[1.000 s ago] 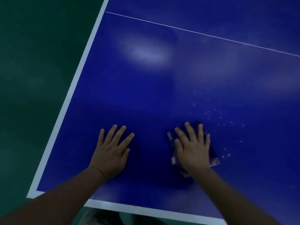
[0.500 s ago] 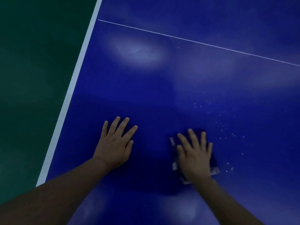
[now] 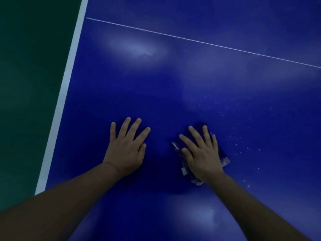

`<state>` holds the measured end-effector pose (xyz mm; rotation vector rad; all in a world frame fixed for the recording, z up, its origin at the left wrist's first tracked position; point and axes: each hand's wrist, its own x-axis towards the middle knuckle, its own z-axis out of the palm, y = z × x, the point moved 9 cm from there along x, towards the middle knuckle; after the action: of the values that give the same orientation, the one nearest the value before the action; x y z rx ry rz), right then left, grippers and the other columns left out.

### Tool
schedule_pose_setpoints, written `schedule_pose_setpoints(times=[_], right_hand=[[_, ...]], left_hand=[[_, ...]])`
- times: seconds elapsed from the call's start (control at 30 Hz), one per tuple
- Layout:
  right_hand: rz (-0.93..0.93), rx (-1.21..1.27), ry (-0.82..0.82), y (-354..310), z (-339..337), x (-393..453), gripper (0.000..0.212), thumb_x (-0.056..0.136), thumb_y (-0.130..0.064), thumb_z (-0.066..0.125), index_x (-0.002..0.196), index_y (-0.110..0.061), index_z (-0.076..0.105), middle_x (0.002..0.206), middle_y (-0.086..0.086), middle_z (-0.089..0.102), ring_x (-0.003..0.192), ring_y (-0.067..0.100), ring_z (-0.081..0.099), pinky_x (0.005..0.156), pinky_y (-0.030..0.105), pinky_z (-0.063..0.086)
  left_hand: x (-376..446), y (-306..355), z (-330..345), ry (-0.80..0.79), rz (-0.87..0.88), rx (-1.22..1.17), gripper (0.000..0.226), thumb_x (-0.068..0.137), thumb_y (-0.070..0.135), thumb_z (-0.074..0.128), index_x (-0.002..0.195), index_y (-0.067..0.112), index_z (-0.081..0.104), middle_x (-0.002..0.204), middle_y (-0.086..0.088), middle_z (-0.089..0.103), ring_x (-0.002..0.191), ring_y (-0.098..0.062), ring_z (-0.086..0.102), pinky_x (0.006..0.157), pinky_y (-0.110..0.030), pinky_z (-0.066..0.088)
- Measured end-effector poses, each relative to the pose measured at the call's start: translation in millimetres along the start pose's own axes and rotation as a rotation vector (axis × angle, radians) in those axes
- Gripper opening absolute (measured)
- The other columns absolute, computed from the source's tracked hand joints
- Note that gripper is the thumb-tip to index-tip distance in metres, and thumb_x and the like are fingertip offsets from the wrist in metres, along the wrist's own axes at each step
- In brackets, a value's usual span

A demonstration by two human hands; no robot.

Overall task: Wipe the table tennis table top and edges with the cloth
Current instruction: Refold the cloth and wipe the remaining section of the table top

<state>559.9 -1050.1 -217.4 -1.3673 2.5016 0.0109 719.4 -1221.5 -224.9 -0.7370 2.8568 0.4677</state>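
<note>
A blue table tennis table top fills most of the head view. My right hand lies flat with straight fingers on a dark blue cloth with pale edges, pressing it onto the table. Most of the cloth is hidden under the hand. My left hand rests flat on the bare table top to the left of the cloth, fingers spread. Small white specks dot the surface to the right of the cloth.
The table's white edge band runs up the left side, with dark green floor beyond it. A thin white line crosses the far part of the table. Pale light reflections sit on the surface.
Both hands and the cloth have slid further onto the table, away from the near edge, which has dropped out of view. The left hand has come closer to the right.
</note>
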Motion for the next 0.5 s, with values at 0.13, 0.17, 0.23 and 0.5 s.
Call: schedule_pose_setpoints(times=[0.13,0.17,0.23,0.5], right_hand=[[0.314,0.08,0.041,59.6,-28.9,70.0,0.05,0.103,-0.056,0.02,0.15,-0.045,0.032,0.166,-0.008,0.012,0.153,0.031,-0.007,0.12,0.062,0.003],[0.415,0.15,0.075,65.5,-36.4,95.3,0.048,0.103,-0.054,0.022,0.15,-0.045,0.031,0.166,-0.008,0.011,0.152,0.033,-0.009,0.119,0.064,0.001],[0.545,0.267,0.111,54.6,-44.5,137.3,0.047,0.104,-0.052,0.023,0.15,-0.046,0.031,0.166,-0.006,0.011,0.152,0.035,-0.01,0.117,0.065,-0.002],[0.088,0.057,0.068,20.9,-25.5,82.7,0.054,0.101,-0.06,0.016,0.147,-0.043,0.039,0.165,-0.011,0.018,0.154,0.027,-0.005,0.121,0.059,0.001]], left_hand=[[3.9,0.6,-3.5,-0.008,0.003,0.01,0.057,0.096,0.046,0.024,0.149,0.03,0.04,0.161,-0.006,0.028,0.15,-0.033,0.014,0.118,-0.065,0.006],[6.1,1.1,-3.8,-0.009,0.007,0.011,0.058,0.097,0.046,0.023,0.15,0.031,0.038,0.161,-0.005,0.027,0.151,-0.032,0.012,0.118,-0.065,0.003],[12.7,1.6,-3.6,-0.016,0.001,0.021,0.059,0.097,0.048,0.019,0.152,0.032,0.032,0.163,-0.003,0.02,0.152,-0.031,0.006,0.118,-0.063,-0.002],[64.8,2.6,-14.8,0.009,-0.063,-0.019,0.054,0.101,0.043,0.027,0.154,0.034,0.027,0.165,-0.001,0.014,0.152,-0.028,0.0,0.118,-0.063,-0.002]])
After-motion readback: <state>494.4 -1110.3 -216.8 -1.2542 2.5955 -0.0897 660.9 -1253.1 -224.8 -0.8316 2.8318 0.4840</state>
